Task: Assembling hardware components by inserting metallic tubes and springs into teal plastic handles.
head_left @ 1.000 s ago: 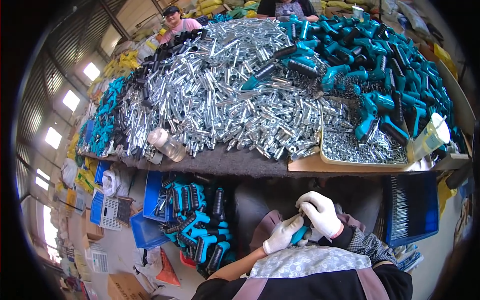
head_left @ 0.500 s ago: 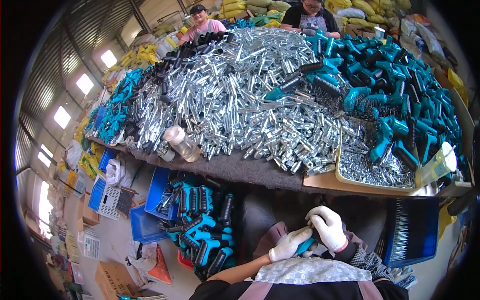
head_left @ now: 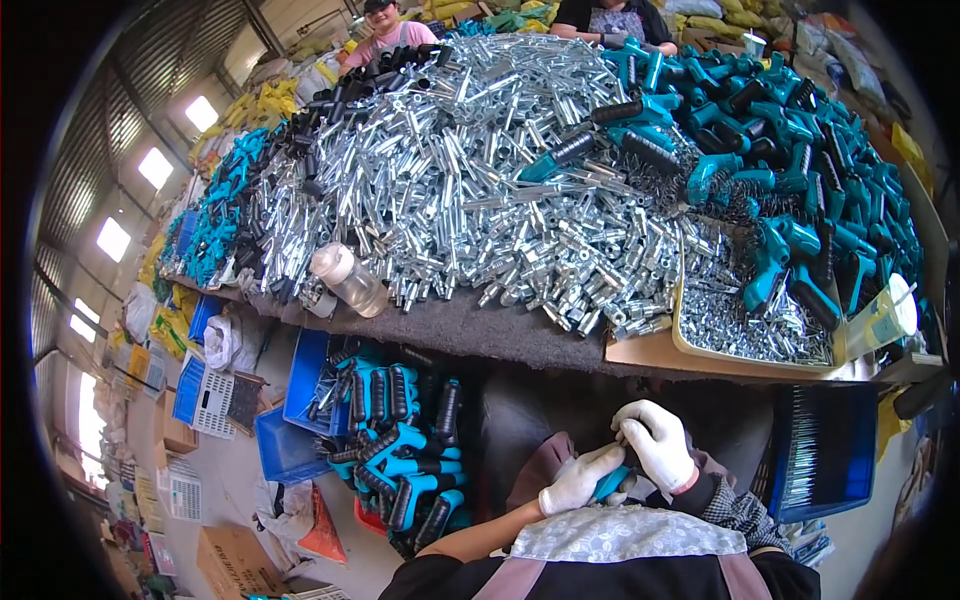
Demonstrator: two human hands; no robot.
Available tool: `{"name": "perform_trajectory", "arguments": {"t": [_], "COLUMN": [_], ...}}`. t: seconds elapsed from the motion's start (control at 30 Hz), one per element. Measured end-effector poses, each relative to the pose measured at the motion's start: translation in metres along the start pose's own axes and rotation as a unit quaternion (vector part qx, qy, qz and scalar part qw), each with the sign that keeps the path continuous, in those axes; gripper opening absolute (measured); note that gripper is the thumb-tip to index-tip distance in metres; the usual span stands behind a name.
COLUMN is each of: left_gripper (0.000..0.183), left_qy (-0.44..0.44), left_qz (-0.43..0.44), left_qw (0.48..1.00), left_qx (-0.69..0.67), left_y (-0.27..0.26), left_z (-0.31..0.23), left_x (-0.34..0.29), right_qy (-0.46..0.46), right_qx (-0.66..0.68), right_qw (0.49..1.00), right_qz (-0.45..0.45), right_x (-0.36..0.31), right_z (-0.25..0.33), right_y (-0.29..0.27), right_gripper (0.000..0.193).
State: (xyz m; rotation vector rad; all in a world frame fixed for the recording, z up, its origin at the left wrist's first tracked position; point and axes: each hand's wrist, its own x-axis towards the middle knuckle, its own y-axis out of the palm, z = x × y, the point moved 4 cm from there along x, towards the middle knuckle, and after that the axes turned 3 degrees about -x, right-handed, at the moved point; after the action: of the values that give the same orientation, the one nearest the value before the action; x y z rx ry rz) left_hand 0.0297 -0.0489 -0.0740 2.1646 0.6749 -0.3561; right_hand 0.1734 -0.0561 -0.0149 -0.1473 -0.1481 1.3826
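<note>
In front of my lap, my left hand (head_left: 582, 480), in a white glove, is closed round a teal plastic handle (head_left: 611, 484), most of which the fingers hide. My right hand (head_left: 658, 446), also gloved in white, is bent over from the right with its fingertips pinched together just above the left thumb. Whatever lies in that pinch is too small or too covered to name. Both hands are below the table's near edge, close to each other.
On the dark-covered table (head_left: 470, 335) lie heaped metal tubes (head_left: 450, 200), teal and black pistol-shaped handles (head_left: 790, 180) and a tray of small metal parts (head_left: 750, 310). A clear bottle (head_left: 350, 282) and cup (head_left: 882, 320) stand near its edge. Handles (head_left: 400, 440) pile beside my left; a blue crate (head_left: 825, 455) sits right.
The view has tipped down slightly, so the table's contents sit a little higher and further left. Both hands keep nearly the same hold, with the right fingers shifted only slightly.
</note>
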Motion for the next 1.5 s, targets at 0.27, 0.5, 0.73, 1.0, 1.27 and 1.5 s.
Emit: {"name": "perform_trajectory", "arguments": {"t": [0.27, 0.5, 0.73, 1.0, 1.27, 1.5], "left_gripper": [0.040, 0.039, 0.038, 0.084, 0.056, 0.054], "left_qy": [0.000, 0.005, 0.018, 0.304, 0.341, 0.303], "left_qz": [0.013, 0.005, -0.034, -0.010, -0.060, -0.045], "left_qw": [1.000, 1.000, 0.999, 0.859, 0.763, 0.775], "left_qx": [0.002, 0.016, 0.030, 0.412, 0.545, 0.552], "left_y": [-0.006, -0.004, 0.007, 0.043, 0.103, 0.119], "left_z": [0.009, 0.006, -0.002, -0.034, -0.068, -0.055], "left_x": [0.004, 0.001, -0.002, 0.012, 0.017, 0.019], "right_qy": [-0.007, 0.000, -0.043, -0.162, -0.191, -0.177], "right_qx": [-0.003, -0.004, -0.079, -0.131, -0.125, -0.557], "right_qw": [1.000, 1.000, 0.996, 0.969, 0.973, 0.759], "right_qz": [0.007, -0.001, -0.021, -0.131, 0.031, -0.286], "right_x": [0.000, -0.004, -0.006, -0.035, -0.043, 0.077], "right_z": [-0.001, 0.000, 0.001, 0.016, 0.062, 0.038], "right_y": [0.001, 0.000, -0.011, -0.038, -0.130, -0.299], "right_gripper": [0.012, 0.013, 0.017, 0.016, 0.034, 0.013]}}
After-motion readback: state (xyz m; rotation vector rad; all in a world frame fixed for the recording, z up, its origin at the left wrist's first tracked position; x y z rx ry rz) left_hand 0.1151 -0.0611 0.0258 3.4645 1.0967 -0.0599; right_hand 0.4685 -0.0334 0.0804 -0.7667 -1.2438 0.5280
